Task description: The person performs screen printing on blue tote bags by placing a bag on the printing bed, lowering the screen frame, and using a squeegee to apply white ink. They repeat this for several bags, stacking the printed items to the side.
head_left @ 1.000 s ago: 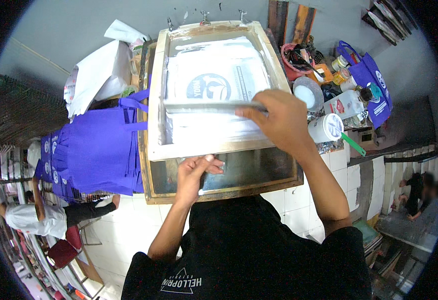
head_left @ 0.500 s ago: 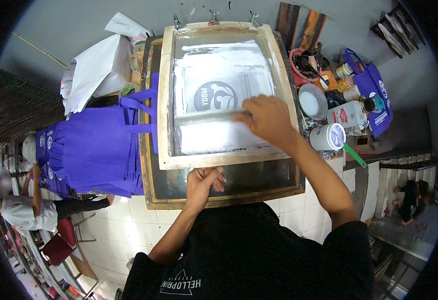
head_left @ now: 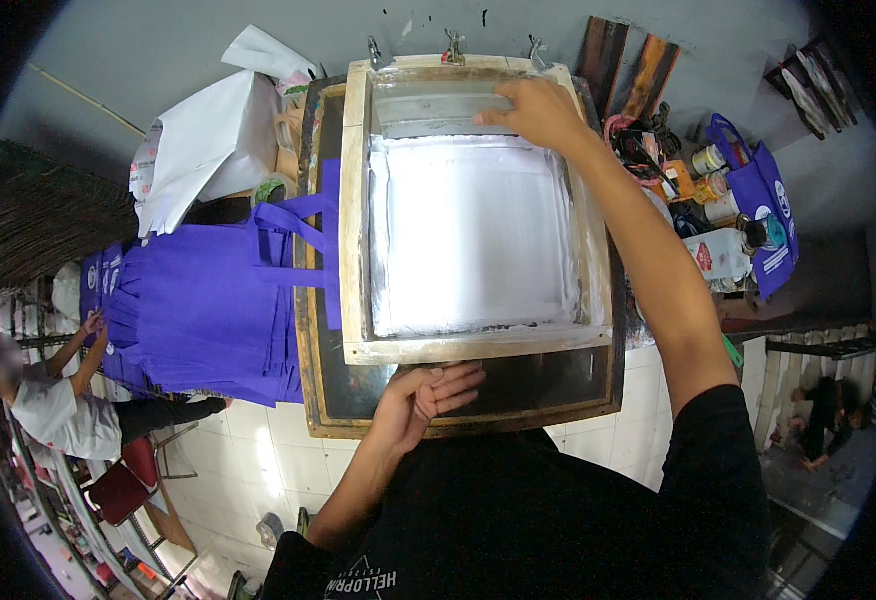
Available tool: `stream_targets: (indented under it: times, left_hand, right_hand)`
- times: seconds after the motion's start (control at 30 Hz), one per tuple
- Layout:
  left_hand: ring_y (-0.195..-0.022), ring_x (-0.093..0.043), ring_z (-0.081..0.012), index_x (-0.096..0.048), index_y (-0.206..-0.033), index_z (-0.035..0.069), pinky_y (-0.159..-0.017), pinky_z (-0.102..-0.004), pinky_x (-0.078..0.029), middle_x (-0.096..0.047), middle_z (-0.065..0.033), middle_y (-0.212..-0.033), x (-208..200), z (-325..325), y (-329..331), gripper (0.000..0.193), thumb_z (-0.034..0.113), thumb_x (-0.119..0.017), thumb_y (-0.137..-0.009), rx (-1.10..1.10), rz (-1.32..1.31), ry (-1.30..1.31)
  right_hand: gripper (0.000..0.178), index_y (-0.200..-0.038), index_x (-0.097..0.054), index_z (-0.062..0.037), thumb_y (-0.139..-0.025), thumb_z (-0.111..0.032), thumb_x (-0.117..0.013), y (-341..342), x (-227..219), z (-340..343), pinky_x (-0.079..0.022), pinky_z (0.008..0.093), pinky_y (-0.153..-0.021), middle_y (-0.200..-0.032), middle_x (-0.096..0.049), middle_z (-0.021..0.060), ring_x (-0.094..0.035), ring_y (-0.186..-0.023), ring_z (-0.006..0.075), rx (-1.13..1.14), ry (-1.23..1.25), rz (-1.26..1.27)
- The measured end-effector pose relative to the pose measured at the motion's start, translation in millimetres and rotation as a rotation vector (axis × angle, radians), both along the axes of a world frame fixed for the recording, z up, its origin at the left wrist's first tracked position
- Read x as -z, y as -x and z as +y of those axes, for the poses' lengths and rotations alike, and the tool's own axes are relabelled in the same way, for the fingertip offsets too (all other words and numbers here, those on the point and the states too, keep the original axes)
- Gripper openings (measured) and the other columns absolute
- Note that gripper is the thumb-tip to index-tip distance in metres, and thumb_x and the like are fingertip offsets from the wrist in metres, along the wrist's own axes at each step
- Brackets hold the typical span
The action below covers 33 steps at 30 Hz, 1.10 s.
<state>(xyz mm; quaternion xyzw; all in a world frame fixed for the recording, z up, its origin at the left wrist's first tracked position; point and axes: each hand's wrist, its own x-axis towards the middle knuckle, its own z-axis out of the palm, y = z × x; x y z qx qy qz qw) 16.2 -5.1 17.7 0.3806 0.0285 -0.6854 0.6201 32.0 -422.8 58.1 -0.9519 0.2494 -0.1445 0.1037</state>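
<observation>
A wooden screen-printing frame [head_left: 354,200] lies flat on a dark printing table [head_left: 518,395]. Its mesh [head_left: 468,240] is coated white all over. My right hand [head_left: 533,108] is stretched to the far end of the frame and grips a long grey squeegee [head_left: 433,108] lying across the mesh. My left hand [head_left: 423,395] rests flat on the table just below the frame's near rail, fingers pointing right, holding nothing. A purple bag's handles [head_left: 303,235] stick out from under the frame's left side.
A stack of purple bags [head_left: 198,310] hangs off the table's left, with white bags [head_left: 208,140] behind it. Ink tins and cups [head_left: 708,175] and another purple bag [head_left: 766,215] crowd the right. A person [head_left: 53,400] works at the far left beside a red chair [head_left: 118,485].
My right hand has pushed the squeegee from the middle of the mesh to its far end, and the round design seen before is now covered in white. My left hand stayed at the near rail.
</observation>
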Motion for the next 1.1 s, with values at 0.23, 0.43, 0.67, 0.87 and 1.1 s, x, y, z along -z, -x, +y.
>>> stream_targets:
  times: [0.23,0.43,0.67,0.87,1.1]
  left_hand:
    - [-0.11,-0.068,-0.0276,-0.069,-0.124,0.004,-0.099,-0.0386,-0.052,-0.072,-0.0155,-0.119,-63,-92,-64,0.029,0.013,-0.066,-0.096,0.154,-1.329,0.078]
    - [-0.094,-0.07,-0.0412,-0.073,-0.113,0.001,-0.086,-0.0445,-0.055,-0.073,-0.0224,-0.109,-44,-197,-178,0.035,0.023,-0.075,-0.086,-0.002,-2.195,0.121]
    - [-0.084,-0.071,-0.0396,-0.078,-0.098,0.001,-0.077,-0.0446,-0.055,-0.073,-0.0222,-0.092,-45,-169,-154,0.029,0.027,-0.077,-0.085,0.105,-2.03,0.054]
    - [-0.08,-0.07,-0.0384,-0.078,-0.094,0.002,-0.074,-0.044,-0.054,-0.073,-0.0207,-0.088,-42,-131,-124,0.021,0.021,-0.079,-0.084,0.104,-2.033,0.061]
    - [-0.09,-0.072,-0.0338,-0.08,-0.094,0.005,-0.083,-0.0408,-0.055,-0.076,-0.0172,-0.095,-45,-73,-79,0.018,0.022,-0.079,-0.086,0.177,-1.994,0.042]
  right_hand:
    - [0.069,-0.102,-0.076,-0.0065,-0.078,-0.071,-0.071,20,8,32,-0.055,0.048,-0.071,-0.085,-0.074,0.0177,-0.073,-0.082,0.0348,0.084,0.137,0.034]
    - [0.063,-0.083,-0.07,-0.0062,-0.081,-0.07,-0.069,26,22,55,-0.054,0.0459,-0.065,-0.08,-0.072,0.0136,-0.071,-0.077,0.0327,0.026,0.218,-0.112]
    - [0.06,-0.079,-0.068,-0.0069,-0.08,-0.067,-0.071,55,26,84,-0.053,0.0454,-0.062,-0.075,-0.07,0.0103,-0.07,-0.072,0.0302,0.011,0.221,-0.114]
    - [0.059,-0.076,-0.065,-0.0069,-0.08,-0.065,-0.072,87,25,123,-0.052,0.0414,-0.057,-0.071,-0.067,0.0094,-0.068,-0.065,0.0292,-0.017,0.253,-0.121]
    - [0.058,-0.076,-0.066,-0.009,-0.08,-0.066,-0.071,135,20,181,-0.052,0.0401,-0.056,-0.069,-0.065,0.0079,-0.067,-0.062,0.0276,-0.025,0.19,-0.049]
